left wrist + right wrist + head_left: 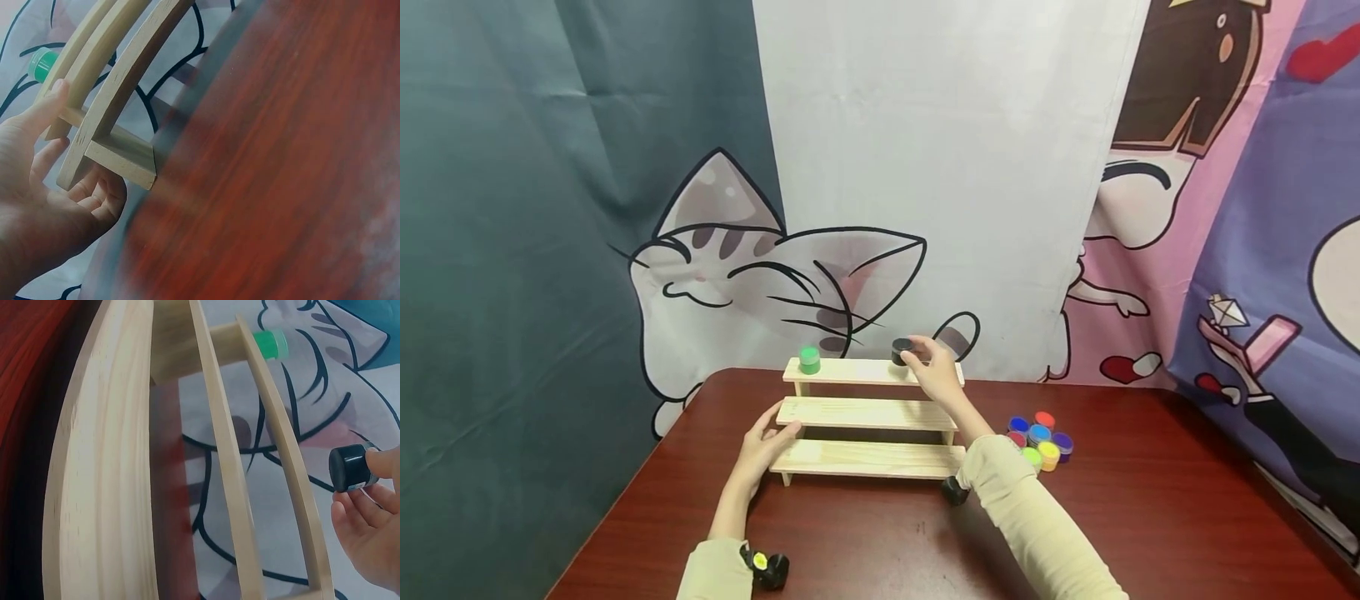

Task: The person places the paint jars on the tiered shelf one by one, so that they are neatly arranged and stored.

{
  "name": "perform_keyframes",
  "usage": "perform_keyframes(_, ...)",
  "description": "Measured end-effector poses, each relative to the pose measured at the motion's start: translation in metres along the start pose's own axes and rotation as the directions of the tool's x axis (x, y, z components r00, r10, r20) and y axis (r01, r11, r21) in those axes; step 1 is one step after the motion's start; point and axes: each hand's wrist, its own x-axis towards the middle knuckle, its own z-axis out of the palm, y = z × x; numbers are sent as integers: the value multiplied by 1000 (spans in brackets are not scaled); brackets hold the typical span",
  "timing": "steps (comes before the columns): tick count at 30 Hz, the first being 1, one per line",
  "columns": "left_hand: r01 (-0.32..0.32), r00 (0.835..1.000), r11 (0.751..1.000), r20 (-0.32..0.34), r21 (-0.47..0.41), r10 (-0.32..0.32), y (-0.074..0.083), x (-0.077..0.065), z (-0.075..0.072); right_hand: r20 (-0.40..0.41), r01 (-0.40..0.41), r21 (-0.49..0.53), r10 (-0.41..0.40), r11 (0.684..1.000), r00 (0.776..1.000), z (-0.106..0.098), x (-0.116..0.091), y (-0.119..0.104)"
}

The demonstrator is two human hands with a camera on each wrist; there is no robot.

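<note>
A three-tier wooden display stand (pixel 868 412) stands on the table. My left hand (pixel 765 448) holds its left end; in the left wrist view the thumb lies along one shelf end and the other fingers (pixel 103 197) curl by the stand's side. My right hand (pixel 936 371) pinches a small black paint pot (pixel 901 351) at the right part of the top shelf. In the right wrist view this black pot (pixel 349 468) sits between thumb and fingers, apart from the shelf edge. A green paint pot (pixel 808 360) stands at the top shelf's left end.
Several small paint pots, among them a yellow pot (pixel 1048 455) and a red pot (pixel 1044 420), are grouped on the dark red-brown table (pixel 1150 500), right of the stand. Behind the table hangs a printed cloth (pixel 955 167).
</note>
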Motion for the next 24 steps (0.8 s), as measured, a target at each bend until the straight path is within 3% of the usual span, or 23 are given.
perform_keyframes(18,-11,1000,1000,-13,28,11,-1,3,0,64,-10,41,7,999,998,23,3,-10)
perform_keyframes(24,-13,1000,999,-16,33,14,-3,3,0,90,-5,-17,7,1000,996,31,-1,-7)
